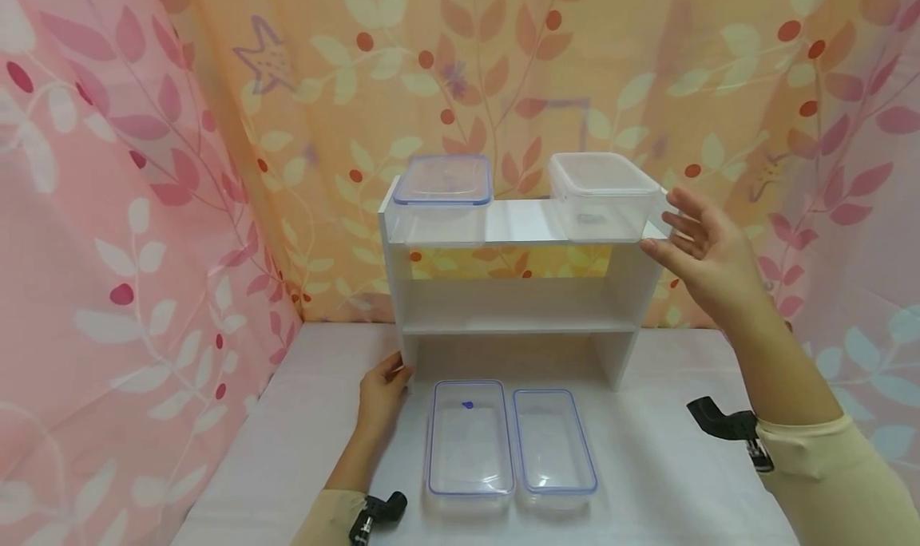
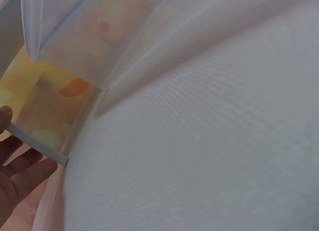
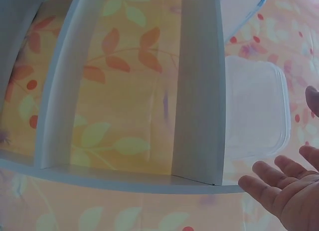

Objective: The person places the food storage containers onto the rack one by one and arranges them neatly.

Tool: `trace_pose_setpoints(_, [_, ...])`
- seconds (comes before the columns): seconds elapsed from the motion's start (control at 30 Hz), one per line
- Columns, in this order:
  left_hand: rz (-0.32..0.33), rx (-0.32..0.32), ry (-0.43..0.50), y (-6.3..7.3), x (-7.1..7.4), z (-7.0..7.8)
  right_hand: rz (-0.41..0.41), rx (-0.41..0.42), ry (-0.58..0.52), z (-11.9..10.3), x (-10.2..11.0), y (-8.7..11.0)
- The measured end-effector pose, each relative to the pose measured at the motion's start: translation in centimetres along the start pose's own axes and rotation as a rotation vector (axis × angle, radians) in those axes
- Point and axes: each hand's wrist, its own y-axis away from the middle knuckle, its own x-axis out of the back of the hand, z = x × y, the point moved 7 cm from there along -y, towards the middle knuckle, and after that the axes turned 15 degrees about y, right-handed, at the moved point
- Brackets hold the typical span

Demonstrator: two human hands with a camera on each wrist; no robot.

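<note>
A white open-backed shelf (image 1: 517,327) stands on the table. Low on its left side panel (image 2: 40,145), my left hand (image 1: 381,394) pinches the front edge, thumb on one face and fingers on the other. My right hand (image 1: 719,263) is raised at the shelf's top right corner, fingers spread and loosely bent, holding nothing. Beside its fingertips sits a clear box with a whitish lid (image 1: 604,199) on the top board. In the right wrist view the right hand (image 3: 291,191) is close to that box (image 3: 256,109). A clear box with a blue-rimmed lid (image 1: 442,191) occupies the top left.
Two clear blue-rimmed boxes, a wider one (image 1: 470,442) and a narrower one (image 1: 553,442), lie side by side on the white-covered table (image 1: 661,458) before the shelf. A patterned orange curtain (image 1: 496,67) hangs behind, with a pink one (image 1: 144,211) at the left.
</note>
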Motion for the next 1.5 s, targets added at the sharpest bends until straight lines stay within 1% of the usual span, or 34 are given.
trace_pose_setpoints(0.3, [0.004, -0.008, -0.015, -0.1, 0.0, 0.1, 0.055, 0.049, -0.004, -0.2, 0.0, 1.8])
trace_pose_setpoints(0.43, [0.004, 0.002, -0.013, -0.1, 0.0, 0.0, 0.078, 0.077, -0.012, -0.4, -0.3, 2.7])
trace_pose_setpoints(0.67, [0.004, 0.010, -0.003, -0.1, 0.1, -0.2, 0.083, 0.090, -0.013, -0.5, -1.2, 4.5])
trace_pose_setpoints(0.8, [0.003, 0.007, -0.008, -0.1, 0.1, -0.2, 0.101, 0.110, -0.009, -0.5, -1.6, 5.5])
trace_pose_setpoints(1.1, [-0.001, -0.026, -0.015, -0.1, 0.0, 0.1, 0.081, 0.102, 0.023, 0.1, -2.9, 7.8])
trace_pose_setpoints(1.2, [-0.001, -0.034, -0.017, -0.1, 0.0, 0.2, 0.079, 0.114, 0.012, 0.2, -3.3, 8.5])
trace_pose_setpoints(1.43, [0.001, -0.019, -0.020, -0.1, 0.1, 0.1, 0.073, 0.149, -0.006, 1.0, -4.9, 10.1])
trace_pose_setpoints(1.5, [-0.004, -0.025, -0.022, -0.1, 0.0, 0.1, 0.068, 0.162, -0.008, 1.3, -5.4, 10.6])
